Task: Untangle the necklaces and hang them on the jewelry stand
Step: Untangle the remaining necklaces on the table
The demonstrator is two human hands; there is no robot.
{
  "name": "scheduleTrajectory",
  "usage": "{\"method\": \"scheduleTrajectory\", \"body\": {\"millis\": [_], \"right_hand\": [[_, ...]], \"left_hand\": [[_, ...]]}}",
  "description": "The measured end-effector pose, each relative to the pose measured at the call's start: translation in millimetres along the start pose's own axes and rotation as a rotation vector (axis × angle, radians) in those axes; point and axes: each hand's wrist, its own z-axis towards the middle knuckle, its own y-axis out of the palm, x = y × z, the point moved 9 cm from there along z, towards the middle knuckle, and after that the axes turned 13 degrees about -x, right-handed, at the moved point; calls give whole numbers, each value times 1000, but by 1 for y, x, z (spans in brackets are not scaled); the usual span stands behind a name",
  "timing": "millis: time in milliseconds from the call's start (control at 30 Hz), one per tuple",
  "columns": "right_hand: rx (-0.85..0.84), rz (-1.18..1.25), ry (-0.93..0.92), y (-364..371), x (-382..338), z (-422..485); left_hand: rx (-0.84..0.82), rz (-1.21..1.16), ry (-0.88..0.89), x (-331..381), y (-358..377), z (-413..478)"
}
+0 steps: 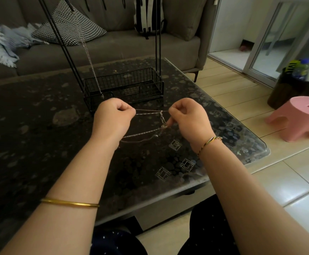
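One chain (90,58) hangs on your jewelry stand (124,85), whose top is cut off. Left hand (113,116): grip pinches the tangled necklaces (162,118) above the bench (39,126). Right hand (188,118): grip pinches the far end; knot indistinct.

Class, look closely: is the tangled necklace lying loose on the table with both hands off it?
No, the left hand and right hand each pinch the tangled necklace, stretching it between them.

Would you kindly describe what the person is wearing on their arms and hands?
Both forearms are bare, with no sleeves or gloves. The left forearm carries a plain thin gold bangle; the right wrist has a twisted cord bracelet in gold and dark strands. No rings show.
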Motion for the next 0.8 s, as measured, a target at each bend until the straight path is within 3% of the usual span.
{"method": "scheduleTrajectory", "body": {"millis": [167,267,367,533,633,800], "right_hand": [[-30,84,33,1,1,-4],[-3,22,13,-2,-2,-5],[46,-74,-1,-6,-2,-4],[64,-237,13,-6,2,2],[53,-322,45,-1,4,3],[92,-369,67,-5,4,5]], "left_hand": [[-15,388,27,2,1,3],[-28,453,7,-5,-2,7],[-62,190,-67,-19,-6,9],[-119,-561,-376,-51,2,0],[-162,-944,-476,-56,16,-4],[-187,-1003,-509,-54,22,-5]]}}
